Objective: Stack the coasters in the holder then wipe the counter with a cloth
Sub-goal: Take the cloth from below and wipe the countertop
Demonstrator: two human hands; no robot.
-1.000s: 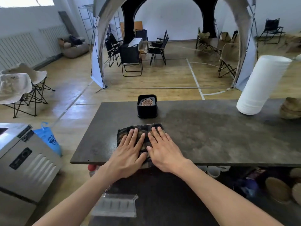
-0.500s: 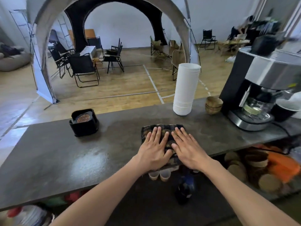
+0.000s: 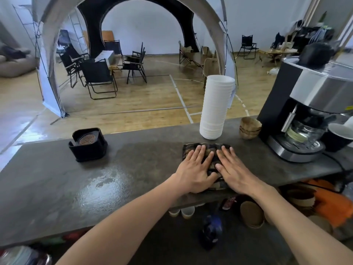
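Holder [image 3: 88, 145]: black, square, on the left part of the counter [image 3: 57, 188], well apart from the hands; its open top faces up.
Coasters [image 3: 86, 139]: round, brown and patterned, lying flat inside the holder; only the top one shows.
Wet patch [image 3: 103, 182]: a glossy sheen on the dark counter between the holder and the cloth.
Left hand [image 3: 193, 170]: spread flat, palm down, fingers extended and slightly fanned, pressing on the left half of the cloth; it grips nothing.
Cloth [image 3: 211, 150]: dark, patterned, folded into a rectangle, flat on the counter near its front edge; its long axis runs from the person toward the far edge, and the far end shows beyond the fingertips.
Right hand [image 3: 234, 169]: also flat and open, palm down, on the right half of the cloth, thumb just beside the left thumb.
Cup stack [image 3: 215, 107]: tall, white, upright, just beyond the cloth's far end.
Brown bowls [image 3: 249, 128]: a small stack to the right of the cups.
Coffee machine [image 3: 305, 111]: silver and black, at the counter's right end.
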